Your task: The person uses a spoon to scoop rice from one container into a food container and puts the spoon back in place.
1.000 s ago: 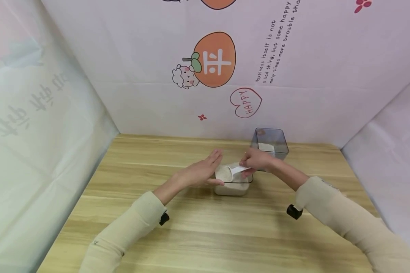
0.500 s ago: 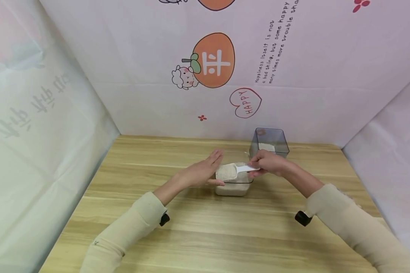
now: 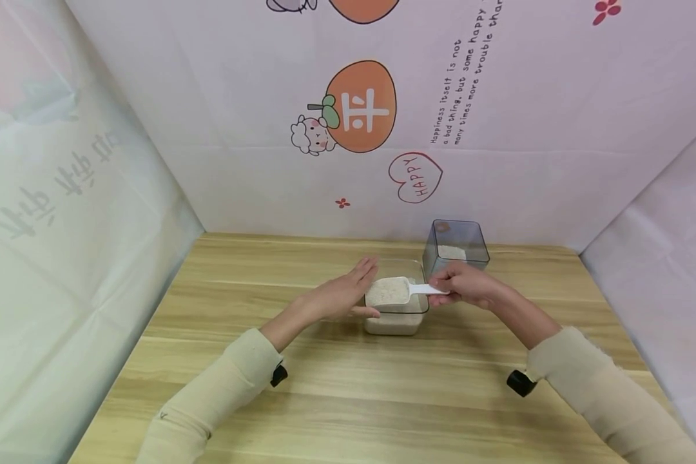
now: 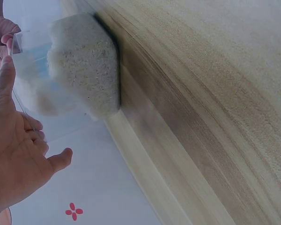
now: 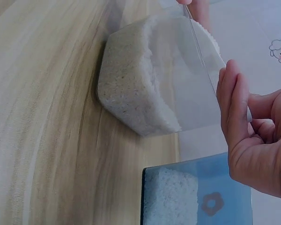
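Observation:
My right hand (image 3: 466, 287) pinches the handle of a white scoop (image 3: 420, 289), its bowl heaped with rice (image 3: 387, 292). The scoop lies level at the mouth of a clear square container (image 3: 396, 327). More rice (image 4: 84, 65) fills the lower part of that container, as the left wrist view shows. My left hand (image 3: 339, 293) rests against the container's left rim, fingers straight and thumb along the front edge. In the right wrist view, the fingers of my right hand (image 5: 257, 136) are close to the rim; the scoop is mostly hidden there behind the container wall.
A blue-grey tinted container (image 3: 461, 240) with some rice inside stands behind and to the right, close to the back wall. The wooden table (image 3: 348, 399) stretches in front. Printed cloth walls (image 3: 255, 187) enclose it at the back and both sides.
My right hand has drawn back to the right with the scoop, whose bowl has come up out of the rice and levelled, full. My left hand stays at the container's rim.

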Tool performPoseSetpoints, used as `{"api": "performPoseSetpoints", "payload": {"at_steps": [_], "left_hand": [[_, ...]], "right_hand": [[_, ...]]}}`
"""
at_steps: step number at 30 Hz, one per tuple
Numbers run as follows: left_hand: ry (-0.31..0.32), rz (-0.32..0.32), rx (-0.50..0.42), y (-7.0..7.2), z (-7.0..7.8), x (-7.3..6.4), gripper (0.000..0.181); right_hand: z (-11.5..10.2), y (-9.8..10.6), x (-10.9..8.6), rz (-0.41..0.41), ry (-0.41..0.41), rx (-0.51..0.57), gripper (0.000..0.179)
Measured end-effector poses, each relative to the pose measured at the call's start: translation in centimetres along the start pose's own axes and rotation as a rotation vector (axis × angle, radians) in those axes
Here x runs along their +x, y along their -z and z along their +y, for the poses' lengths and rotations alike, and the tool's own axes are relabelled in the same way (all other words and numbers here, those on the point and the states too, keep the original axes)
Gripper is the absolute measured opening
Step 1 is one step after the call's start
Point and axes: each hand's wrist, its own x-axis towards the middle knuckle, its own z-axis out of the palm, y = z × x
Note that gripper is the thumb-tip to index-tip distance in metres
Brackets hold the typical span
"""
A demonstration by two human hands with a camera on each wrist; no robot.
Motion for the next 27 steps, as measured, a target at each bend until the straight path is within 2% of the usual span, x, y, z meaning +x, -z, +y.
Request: {"api": "performPoseSetpoints", "payload": {"at_steps": [12,27], "left_hand": [[0.009,0.005,-0.013,-0.2,-0.2,0.0,0.104],[-0.004,0.006,-0.021,-0.3,-0.4,0.0,0.104]], "right_hand": [[0.7,0.6,-0.6,-0.011,0.045,0.054,0.035],[0.9,0.9,-1.1,0.011,0.043,0.079,0.04]]}}
